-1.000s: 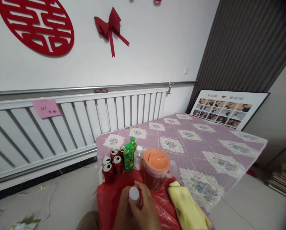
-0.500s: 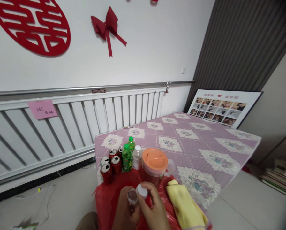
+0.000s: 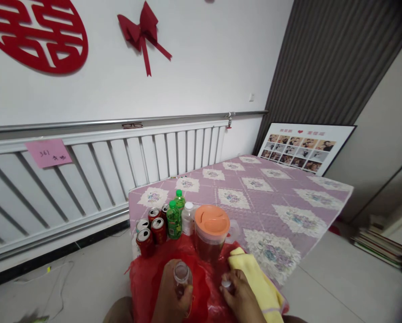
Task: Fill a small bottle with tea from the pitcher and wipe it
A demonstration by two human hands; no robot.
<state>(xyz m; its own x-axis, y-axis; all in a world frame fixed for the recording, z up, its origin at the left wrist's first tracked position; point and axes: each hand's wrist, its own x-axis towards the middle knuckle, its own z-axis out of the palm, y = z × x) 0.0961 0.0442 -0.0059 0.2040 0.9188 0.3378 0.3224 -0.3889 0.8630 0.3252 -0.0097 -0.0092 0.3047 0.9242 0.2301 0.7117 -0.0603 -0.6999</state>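
Observation:
My left hand (image 3: 174,294) is wrapped round a clear bottle (image 3: 182,273), which stands upright with its mouth uncovered. In my right hand (image 3: 239,294) is a white bottle cap (image 3: 226,284), pinched by the fingers above a red plastic bag (image 3: 147,287). Just beyond the hands stands a clear pitcher (image 3: 210,246) with an orange lid (image 3: 212,220). Left of it are a bottle with a white cap (image 3: 188,217) and two green bottles (image 3: 174,220). A folded yellow cloth (image 3: 255,276) lies beside my right hand.
Several opened drink cans (image 3: 158,229) stand at the bed or table's left edge. A purple floral cover (image 3: 234,197) spreads to the back right. Behind it runs a white radiator (image 3: 160,157). A framed photo board (image 3: 305,148) leans at the far right.
My right hand has moved right and down with the cap, away from the bottle's mouth. The left hand still holds the bottle, slightly shifted to the left. The whole view has shifted a little.

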